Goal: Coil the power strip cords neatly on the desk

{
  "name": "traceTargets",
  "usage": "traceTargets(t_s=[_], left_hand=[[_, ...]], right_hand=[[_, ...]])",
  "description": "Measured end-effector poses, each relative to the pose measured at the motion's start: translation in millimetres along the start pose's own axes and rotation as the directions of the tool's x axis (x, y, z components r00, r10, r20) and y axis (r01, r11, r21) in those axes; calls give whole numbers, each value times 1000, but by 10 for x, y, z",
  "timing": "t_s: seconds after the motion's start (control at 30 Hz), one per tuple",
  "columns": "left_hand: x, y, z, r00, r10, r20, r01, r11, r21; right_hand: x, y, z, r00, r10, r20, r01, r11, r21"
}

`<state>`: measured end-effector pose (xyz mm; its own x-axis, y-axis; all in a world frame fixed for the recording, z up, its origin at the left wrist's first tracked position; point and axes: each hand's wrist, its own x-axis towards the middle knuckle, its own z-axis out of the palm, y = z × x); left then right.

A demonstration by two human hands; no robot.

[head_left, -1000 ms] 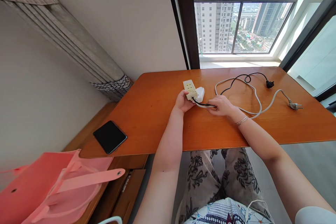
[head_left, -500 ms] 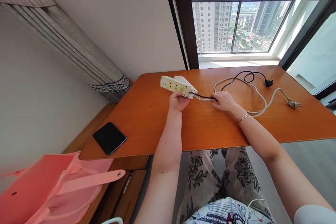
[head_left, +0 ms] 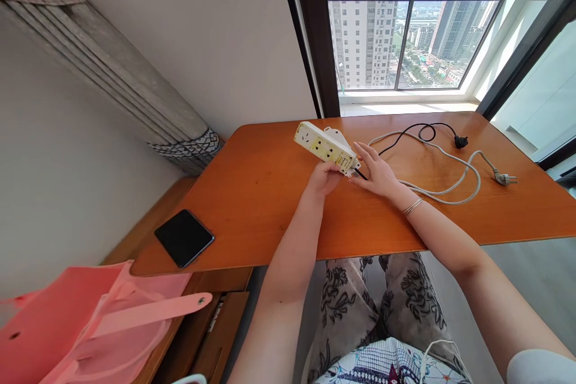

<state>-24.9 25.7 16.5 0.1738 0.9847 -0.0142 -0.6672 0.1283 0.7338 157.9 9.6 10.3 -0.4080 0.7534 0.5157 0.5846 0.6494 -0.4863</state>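
So the left hand point(head_left: 326, 179) has its thumb and fingers clamped on the corded end of a cream power strip point(head_left: 320, 145), which is over the wooden table point(head_left: 252, 216), tilted, at 12 o'clock from that hand. A white piece point(head_left: 338, 135) is right behind the strip, toward 1 o'clock. The right hand's point(head_left: 372, 171) fingers are spread apart around the black cord point(head_left: 360, 174), just beside the strip; can't tell if they're touching it. Going clockwise from the strip: black plug point(head_left: 461, 142) and grey plug point(head_left: 504, 179) both roughly 3 o'clock, black tablet point(head_left: 183, 239) 8 o'clock, pink bag point(head_left: 67, 312) farther out that way.
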Motion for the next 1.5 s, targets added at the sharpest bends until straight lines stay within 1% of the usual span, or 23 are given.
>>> traceTargets(t_s=[0.07,0.17,0.27,0.43,0.6,0.67,0.83,1.0,1.13,1.33,1.5], left_hand=[[-3,-28,52,1000,-2,-30,2,1000,-27],[6,-39,103,998,16,-59,-21,996,-83],[7,-33,131,995,28,-92,-38,994,-104],[-10,-48,160,995,10,-99,-18,997,-79],[12,-71,156,986,-8,-168,-8,995,-95],[23,-69,150,984,-16,-177,-3,994,-106],[26,-73,142,987,25,-161,-46,990,-132],[48,-125,127,985,49,-163,-67,992,-107],[84,-158,83,978,55,-203,-78,991,-107],[100,-137,22,966,115,-232,-134,989,-69],[81,-71,11,958,176,-229,-199,977,-82]], right_hand=[[-7,6,30,998,-34,-47,33,999,-32],[-14,13,70,994,-26,-110,19,998,-61],[-15,17,91,990,-9,-143,2,999,-49],[-9,3,101,989,-52,-142,44,997,-59],[-11,-11,123,984,-20,-178,11,999,-50],[-11,-15,127,983,-21,-183,12,999,-53],[-12,-29,115,980,-29,-196,25,999,-21],[-12,-34,116,972,10,-235,0,999,44],[-14,-45,131,981,18,-192,-13,1000,25],[-36,-44,154,996,17,-93,-17,1000,-4],[-56,-67,190,993,105,53,-106,994,24]])
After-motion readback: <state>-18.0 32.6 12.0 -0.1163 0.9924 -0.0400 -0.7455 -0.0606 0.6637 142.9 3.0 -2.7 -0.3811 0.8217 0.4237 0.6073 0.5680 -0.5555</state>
